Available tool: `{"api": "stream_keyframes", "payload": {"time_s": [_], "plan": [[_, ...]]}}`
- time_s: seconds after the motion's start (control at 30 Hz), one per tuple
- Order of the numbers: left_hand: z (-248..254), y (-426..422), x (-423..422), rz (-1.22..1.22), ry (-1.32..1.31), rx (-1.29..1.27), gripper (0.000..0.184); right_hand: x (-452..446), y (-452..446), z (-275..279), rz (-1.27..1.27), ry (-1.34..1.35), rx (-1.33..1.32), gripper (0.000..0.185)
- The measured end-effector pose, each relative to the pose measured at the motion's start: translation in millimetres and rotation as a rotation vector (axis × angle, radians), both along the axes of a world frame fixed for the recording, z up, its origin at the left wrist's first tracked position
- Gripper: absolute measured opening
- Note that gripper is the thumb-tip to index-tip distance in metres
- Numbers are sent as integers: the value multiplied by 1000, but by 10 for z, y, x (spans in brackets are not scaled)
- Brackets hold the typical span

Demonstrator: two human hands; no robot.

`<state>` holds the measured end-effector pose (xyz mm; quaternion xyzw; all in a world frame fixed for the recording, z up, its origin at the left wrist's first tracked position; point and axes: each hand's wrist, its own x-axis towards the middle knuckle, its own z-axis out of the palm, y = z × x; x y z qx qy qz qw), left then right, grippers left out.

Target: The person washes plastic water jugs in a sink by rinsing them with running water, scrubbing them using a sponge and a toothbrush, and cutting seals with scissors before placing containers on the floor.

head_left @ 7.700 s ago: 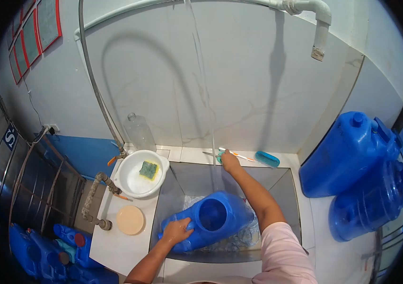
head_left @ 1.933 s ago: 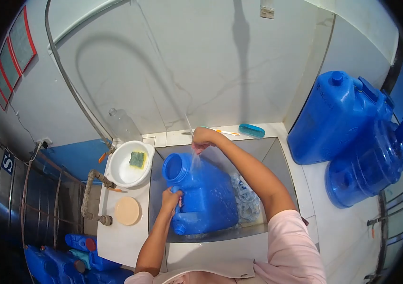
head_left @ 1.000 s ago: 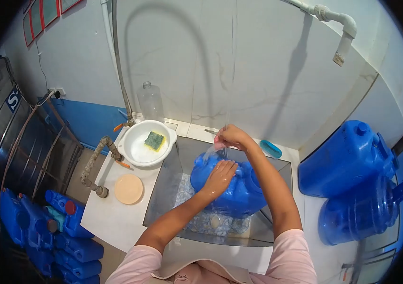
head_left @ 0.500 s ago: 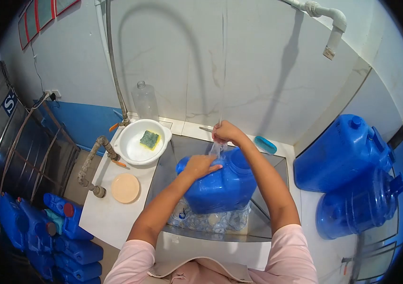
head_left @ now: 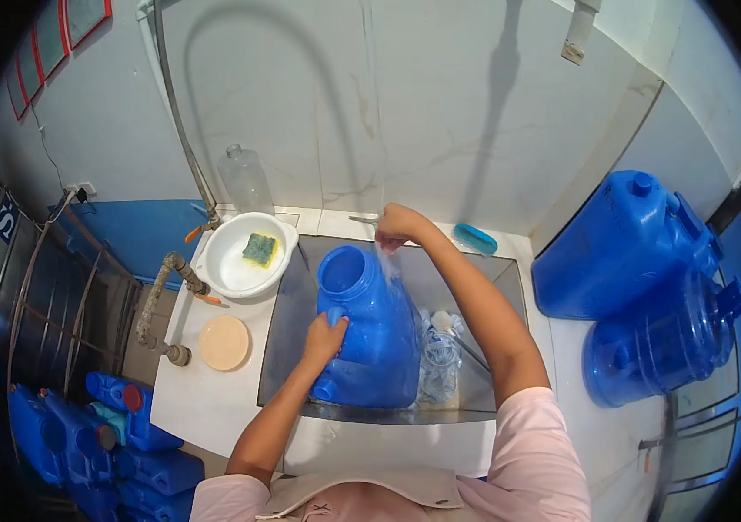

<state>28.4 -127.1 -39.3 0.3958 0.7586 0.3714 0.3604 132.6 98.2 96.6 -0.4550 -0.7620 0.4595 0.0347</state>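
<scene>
A blue jug (head_left: 379,348) stands tilted in the grey sink (head_left: 288,322), its wide open mouth facing up at the left. My left hand (head_left: 325,341) is wrapped round the jug's handle. Above the jug's right shoulder, my right hand (head_left: 397,228) is closed in the thin stream of water falling along the wall; what it holds, if anything, is too small to name. Water splashes from it onto the jug. Wet clear plastic (head_left: 440,357) lies on the sink floor, right of the jug.
Left of the sink are a white basin (head_left: 236,270) with a sponge (head_left: 260,250), a peach lid (head_left: 224,343) and a clear bottle (head_left: 245,181). A teal brush (head_left: 475,239) lies on the back ledge. Large blue containers (head_left: 614,252) stand at right, several more (head_left: 157,470) at lower left.
The jug has turned so that its mouth moved from the right side to the left. My left hand went from lying on top of it to gripping its handle. My right hand stays near the stream.
</scene>
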Motion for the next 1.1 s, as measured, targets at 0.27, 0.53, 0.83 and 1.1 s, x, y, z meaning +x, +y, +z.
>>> {"api": "stream_keyframes", "payload": {"time_s": [0.27, 0.53, 0.83, 1.1], "plan": [[236, 346, -96, -381, 575, 199, 44, -61, -29, 140, -21, 162, -112, 11], [-5, 1180, 206, -292, 724, 875, 42, -29, -70, 188, -8, 237, -152, 10], [343, 846, 134, -582, 712, 341, 51, 120, -51, -112, 157, 28, 227, 18], [-251, 410, 351, -306, 245, 408, 47, 485, -918, -817, 562, 29, 1139, 59]]}}
